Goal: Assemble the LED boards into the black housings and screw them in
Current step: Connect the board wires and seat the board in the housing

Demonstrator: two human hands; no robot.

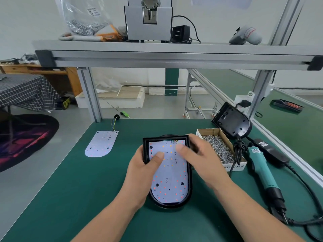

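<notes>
While a spare LED board (102, 144) lies flat at the left of the green desk (78, 198), wires at its far end and well apart from the hands, the work is at centre. The left hand (143, 172) grips the left edge of the black housing (190, 182), fingers curled under it, thumb pressing down on the LED board (170, 182) that sits inside the rim. The right hand (201, 159) is a bit blurred, but its thumb rests on the board's upper right and its fingers wrap the housing's far right corner. Judged step: seating the board flush in the housing; the dark mounting holes look empty, so screwing is not yet begun. Just right of the hand is an open box of screws (218, 149), behind it a second housing (232, 121) propped up and empty, then the teal electric screwdriver (262, 170) lying on the desk, untouched. Next move likely calls for the right hand to let go, pick a screw from the box and take the screwdriver, with the left hand keeping the housing steady and the holes lined up.
</notes>
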